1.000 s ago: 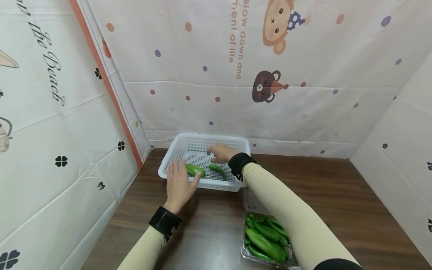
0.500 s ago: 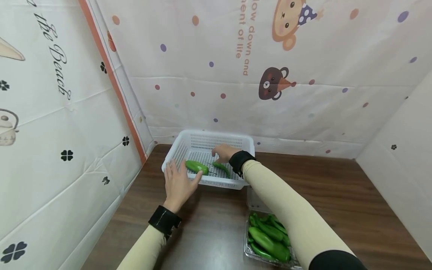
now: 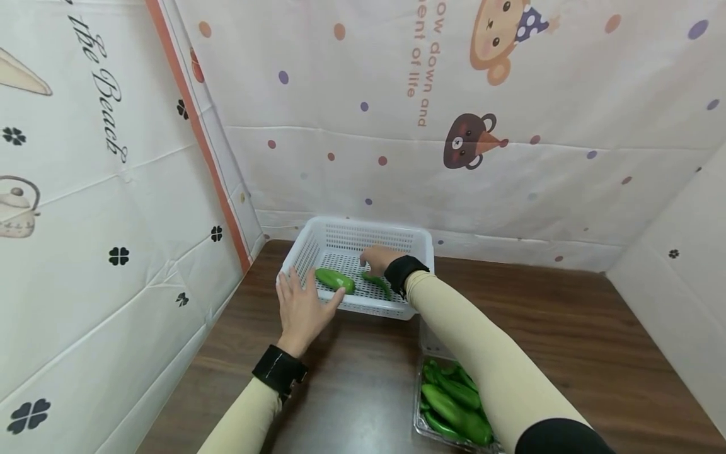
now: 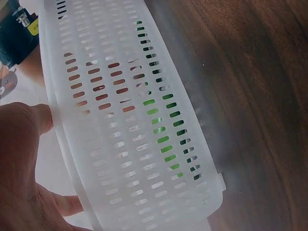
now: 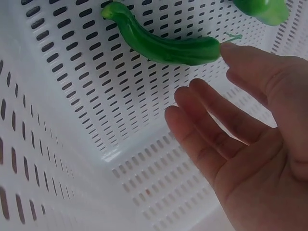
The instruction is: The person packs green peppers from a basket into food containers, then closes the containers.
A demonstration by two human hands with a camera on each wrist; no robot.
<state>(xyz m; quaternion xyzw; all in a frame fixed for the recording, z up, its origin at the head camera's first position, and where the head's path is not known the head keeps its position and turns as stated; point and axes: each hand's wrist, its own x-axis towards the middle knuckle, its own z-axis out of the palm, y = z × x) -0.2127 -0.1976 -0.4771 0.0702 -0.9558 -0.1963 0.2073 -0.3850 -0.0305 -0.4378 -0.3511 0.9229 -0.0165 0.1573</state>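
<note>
A white perforated plastic basket (image 3: 371, 306) stands at the back of the table. Inside lie a thick light-green pepper (image 3: 336, 280) at the left and a thin curved green chili pepper (image 3: 379, 286) at the right. My left hand (image 3: 302, 309) is at the basket's front-left rim with fingers spread. Its fingertips touch the rim in the left wrist view. My right hand (image 3: 380, 258) is inside the basket, above the chili. In the right wrist view its fingers are loosely bent with nothing between them; the thumb is at the chili's (image 5: 168, 48) stem end, contact unclear.
A clear plastic box (image 3: 418, 429) with several green peppers (image 3: 454, 413) stands at the front, partly under my right sleeve. Its lid lies open toward the basket. Printed white sheets (image 3: 340, 176) hang behind the table and at both sides.
The head view has shifted, so everything appears slightly farther right. My right hand has come down closer to the chili and now overlaps its far end. My left hand stays at the rim.
</note>
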